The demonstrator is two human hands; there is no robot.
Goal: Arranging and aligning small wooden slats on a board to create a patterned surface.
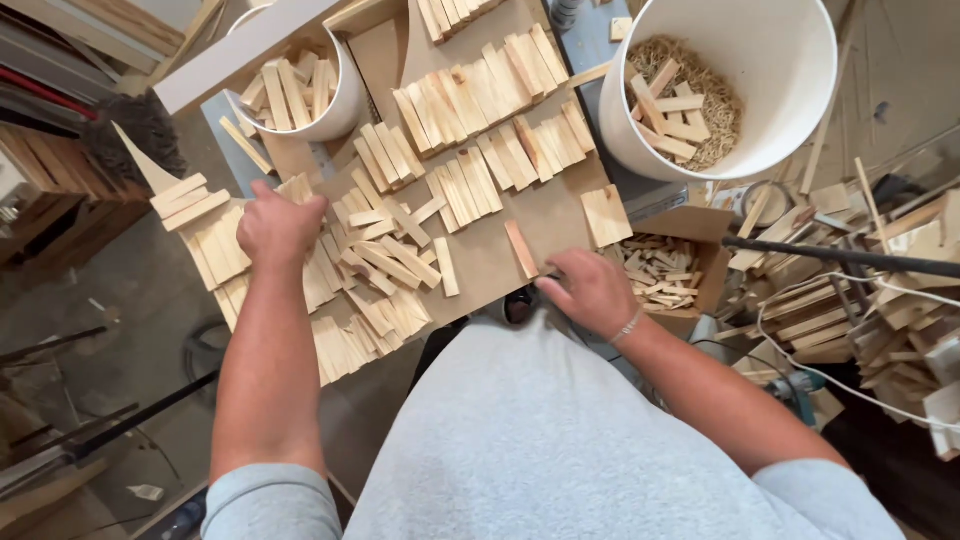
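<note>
head view: right hand (590, 290) at board edge (480, 300)

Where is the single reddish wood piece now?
The reddish wood piece lies alone on the brown board, just left of the right hand.

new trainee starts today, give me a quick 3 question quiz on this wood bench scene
1. True or false: the left hand rests on the loose wood pieces.
2. What sits in the large white bucket? A) bolts B) wood offcuts and shavings C) paint
3. Which hand wears a bracelet?

Key: 1 true; 2 B; 3 the right hand.
</note>
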